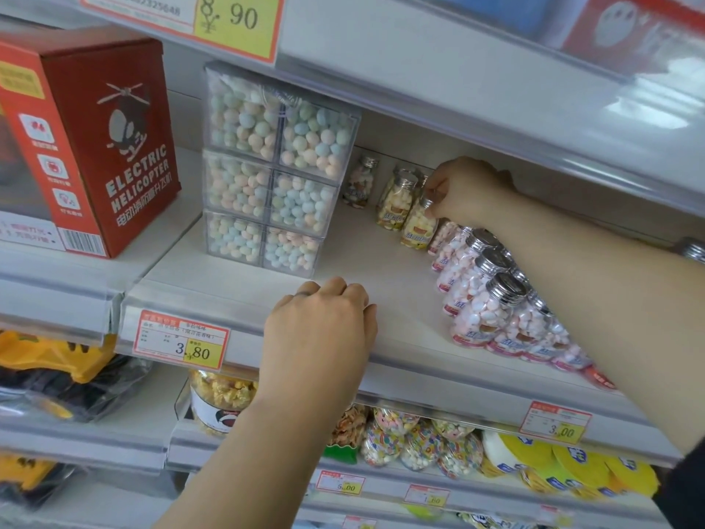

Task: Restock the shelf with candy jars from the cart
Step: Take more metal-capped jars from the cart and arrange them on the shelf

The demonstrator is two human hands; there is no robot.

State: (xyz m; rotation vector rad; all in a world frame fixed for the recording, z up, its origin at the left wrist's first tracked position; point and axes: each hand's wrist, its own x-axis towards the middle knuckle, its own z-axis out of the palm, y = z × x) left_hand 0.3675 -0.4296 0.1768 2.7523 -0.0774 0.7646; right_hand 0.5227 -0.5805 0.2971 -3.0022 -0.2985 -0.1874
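My right hand [463,190] reaches deep into the white shelf [366,269] and pinches the silver cap of a small jar of yellow candy [417,227], which stands tilted on the shelf. Another yellow jar [395,202] stands just behind it, and a jar of mixed candy [358,183] sits at the back. Several jars of pink candy [482,307] with silver caps stand in rows under my right forearm. My left hand [324,322] rests on the shelf's front edge with its fingers curled over the lip, holding nothing.
Stacked clear boxes of pastel candy [274,169] fill the shelf's left side. A red helicopter toy box [95,135] stands further left. The shelf above [496,108] hangs low over my right hand. Candy bags and a popcorn tub [221,402] lie on the shelf below.
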